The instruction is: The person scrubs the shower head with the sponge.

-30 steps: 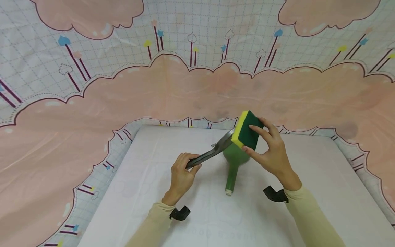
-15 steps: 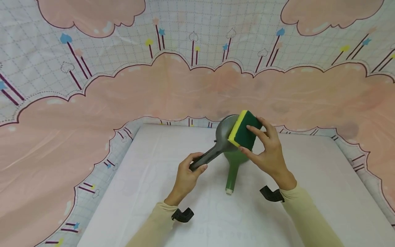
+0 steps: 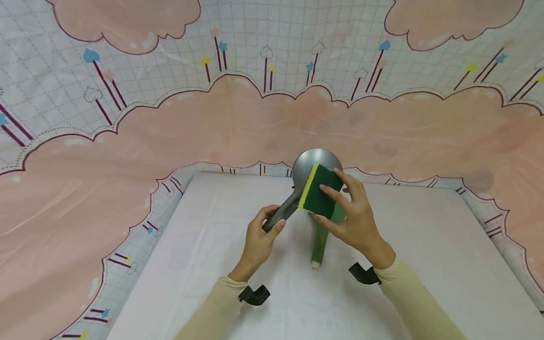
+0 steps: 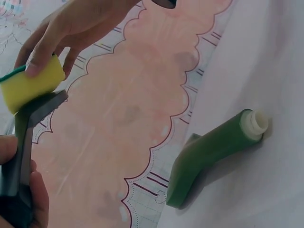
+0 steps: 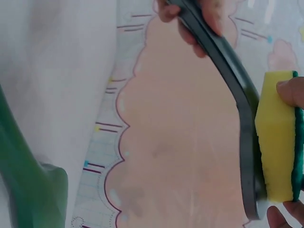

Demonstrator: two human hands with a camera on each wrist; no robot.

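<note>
My left hand [image 3: 258, 243] grips the handle of a grey handheld shower head [image 3: 312, 160], its round head raised above the table. My right hand [image 3: 361, 229] pinches a sponge [image 3: 320, 196] by its edges, the dark green scouring side toward the fingers. The yellow side lies against the broad round part of the shower head, as the right wrist view shows of the sponge [image 5: 276, 142]. Behind and below them, a green shower head [image 3: 318, 243] lies on the table, its threaded white end toward me and its round part mostly hidden by the right hand and sponge.
A white-covered table [image 3: 204, 264] spreads beneath both hands. Around its back and sides hangs a printed curtain [image 3: 170, 123] with peach cloud shapes. Black straps or mounts [image 3: 254, 295] stick out at both wrists.
The grey shower head has turned from edge-on to show its round face and stands more upright. My right hand and the sponge have moved left and slightly down across it.
</note>
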